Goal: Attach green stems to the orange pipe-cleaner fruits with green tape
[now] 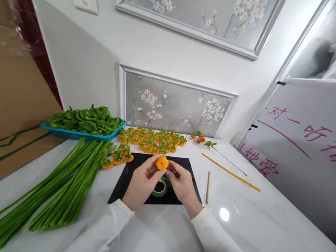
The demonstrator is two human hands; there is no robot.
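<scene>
An orange pipe-cleaner flower (162,163) is held up in front of me, its face turned toward the camera. My left hand (144,180) grips its left side between thumb and fingers. On the flower's right, my right hand (181,180) has thumb and fingertips pinched together close to its edge; what they pinch is hidden. Below the hands, a roll of green tape (159,194) lies on a black mat (123,182). Behind the mat stand rows of orange flowers with green backs (152,138), and several more flowers (117,159) sit at its left corner.
At the left, a bundle of green pipe cleaners (67,188) spreads over the white table (159,238). A blue tray (77,135) of green leaves stands behind it. To the right are a thin wooden stick (208,187), an orange pipe cleaner (231,172) and a flower spray (202,139).
</scene>
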